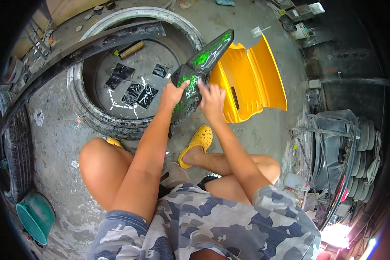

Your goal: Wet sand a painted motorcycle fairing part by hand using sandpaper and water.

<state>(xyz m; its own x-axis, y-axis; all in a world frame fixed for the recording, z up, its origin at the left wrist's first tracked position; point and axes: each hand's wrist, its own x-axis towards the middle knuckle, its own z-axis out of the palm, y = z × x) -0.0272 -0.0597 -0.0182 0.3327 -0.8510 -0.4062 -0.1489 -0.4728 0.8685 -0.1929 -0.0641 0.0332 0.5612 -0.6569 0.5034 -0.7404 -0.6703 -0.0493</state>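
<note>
A glossy black panel with green speckles and white streaks (210,54), shaped like a motorcycle fairing piece, leans over the right rim of a big tire (76,93). My left hand (174,93) grips the panel's left edge, thumb on its face. Over the panel's right side, my right hand (212,100) is closed, its fingertips blurred by motion. Something small and dark may be in its pinch, but I cannot make it out.
Right of the tire stands a yellow curved plastic panel (268,71). Black sheet pieces (147,96) and a brown roll (132,50) lie inside the tire. A long dark strip (80,54) crosses it. At left are another tire (19,147) and a green bucket (41,216).
</note>
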